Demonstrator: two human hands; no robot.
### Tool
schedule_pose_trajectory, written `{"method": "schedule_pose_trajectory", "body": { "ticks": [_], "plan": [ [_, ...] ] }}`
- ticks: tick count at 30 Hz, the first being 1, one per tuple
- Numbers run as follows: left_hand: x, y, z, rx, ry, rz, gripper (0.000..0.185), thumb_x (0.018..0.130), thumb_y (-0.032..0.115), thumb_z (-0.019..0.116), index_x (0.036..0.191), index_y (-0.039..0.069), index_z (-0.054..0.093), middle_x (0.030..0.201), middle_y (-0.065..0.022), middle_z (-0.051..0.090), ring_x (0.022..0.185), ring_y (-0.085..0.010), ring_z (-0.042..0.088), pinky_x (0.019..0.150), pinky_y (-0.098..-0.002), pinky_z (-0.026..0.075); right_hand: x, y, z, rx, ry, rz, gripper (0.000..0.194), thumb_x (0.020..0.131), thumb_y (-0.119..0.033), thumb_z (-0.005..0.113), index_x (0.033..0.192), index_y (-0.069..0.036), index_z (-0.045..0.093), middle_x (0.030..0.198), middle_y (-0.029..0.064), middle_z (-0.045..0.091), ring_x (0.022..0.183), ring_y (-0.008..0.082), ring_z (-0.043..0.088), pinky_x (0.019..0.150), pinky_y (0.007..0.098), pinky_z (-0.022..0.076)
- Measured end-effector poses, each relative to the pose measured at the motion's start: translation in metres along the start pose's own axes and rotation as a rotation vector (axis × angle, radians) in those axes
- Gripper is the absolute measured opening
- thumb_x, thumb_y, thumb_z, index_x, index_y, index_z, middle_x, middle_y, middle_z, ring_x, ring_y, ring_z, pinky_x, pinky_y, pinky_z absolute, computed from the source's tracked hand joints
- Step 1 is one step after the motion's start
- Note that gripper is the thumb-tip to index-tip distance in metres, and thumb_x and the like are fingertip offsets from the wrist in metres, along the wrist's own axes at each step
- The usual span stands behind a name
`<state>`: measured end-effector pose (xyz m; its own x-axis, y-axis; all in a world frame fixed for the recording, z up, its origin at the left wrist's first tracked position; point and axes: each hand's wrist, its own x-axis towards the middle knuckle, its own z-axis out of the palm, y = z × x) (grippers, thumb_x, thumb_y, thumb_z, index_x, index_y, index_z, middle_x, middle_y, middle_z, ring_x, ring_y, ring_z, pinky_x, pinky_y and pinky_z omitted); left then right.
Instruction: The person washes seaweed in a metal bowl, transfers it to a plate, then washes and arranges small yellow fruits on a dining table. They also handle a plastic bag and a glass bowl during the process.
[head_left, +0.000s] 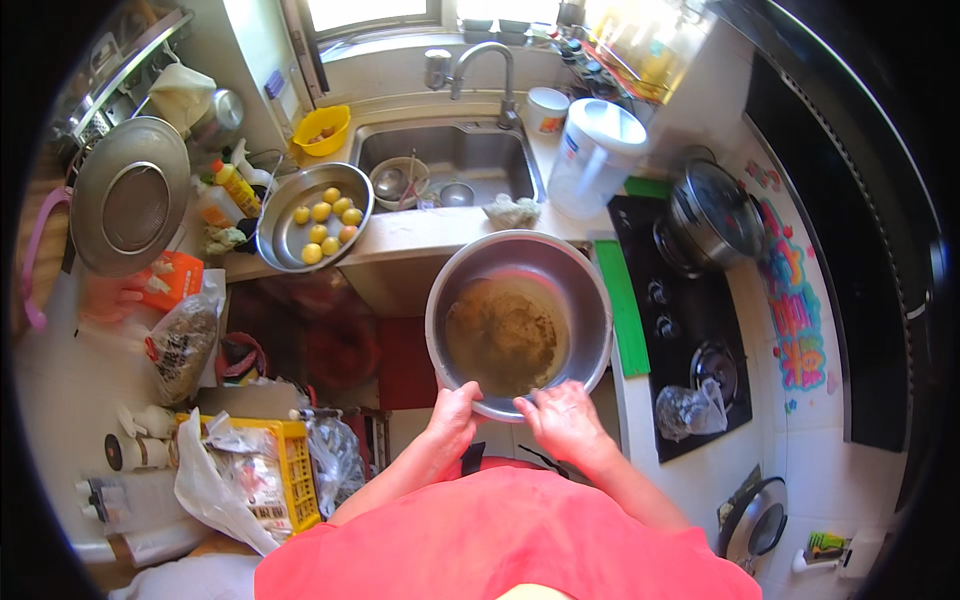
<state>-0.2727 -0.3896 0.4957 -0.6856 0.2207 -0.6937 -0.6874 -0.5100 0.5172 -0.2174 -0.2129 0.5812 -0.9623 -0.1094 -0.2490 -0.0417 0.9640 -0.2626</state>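
In front of my body is a deep stainless steel basin (585, 330) with murky brown liquid (502, 337) in its bottom. Darker brown sediment shows at the right of the liquid. My left hand (454, 414) grips the near rim, its thumb on top. A little to the right, my right hand (566, 421) also holds the near rim, fingers curled. Part of its grip is hidden. Just beyond the basin, a crumpled pale cloth (513, 212) lies on the counter edge.
Yellow round fruits (319, 232) sit in a steel bowl (276, 244) at left. Behind is a sink (502, 161) with a faucet (484, 52). To the right are a clear plastic pitcher (589, 161) and a gas stove (645, 292) with a lidded pot (720, 210). A yellow crate (300, 472) stands lower left.
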Motion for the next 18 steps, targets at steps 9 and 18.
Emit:
{"method": "schedule_pose_trajectory", "body": {
  "ticks": [9, 18],
  "plan": [
    [0.069, 0.095, -0.012, -0.062, -0.054, -0.011, 0.071, 0.080, -0.012, 0.047, 0.143, 0.014, 0.025, 0.124, -0.0152, 0.052, 0.102, -0.0312, 0.065, 0.079, -0.0529, 0.064, 0.200, -0.019, 0.018, 0.565, -0.028, -0.220, 0.051, 0.098, -0.028, 0.053, 0.145, -0.010, 0.049, 0.159, 0.0211, 0.031, 0.145, 0.0387, 0.034, 0.118, 0.0470, 0.0308],
    [0.137, 0.178, 0.029, 0.010, 0.058, 0.326, 0.077, 0.074, -0.014, 0.046, 0.141, 0.021, 0.029, 0.129, -0.0134, 0.049, 0.109, -0.0328, 0.062, 0.074, -0.0517, 0.063, 0.334, 0.005, -0.029, 0.318, 0.093, -0.359, 0.026, 0.087, -0.020, 0.068, 0.112, -0.012, 0.073, 0.127, 0.0200, 0.063, 0.122, 0.0377, 0.058, 0.105, 0.0427, 0.0455]
  ]
}}
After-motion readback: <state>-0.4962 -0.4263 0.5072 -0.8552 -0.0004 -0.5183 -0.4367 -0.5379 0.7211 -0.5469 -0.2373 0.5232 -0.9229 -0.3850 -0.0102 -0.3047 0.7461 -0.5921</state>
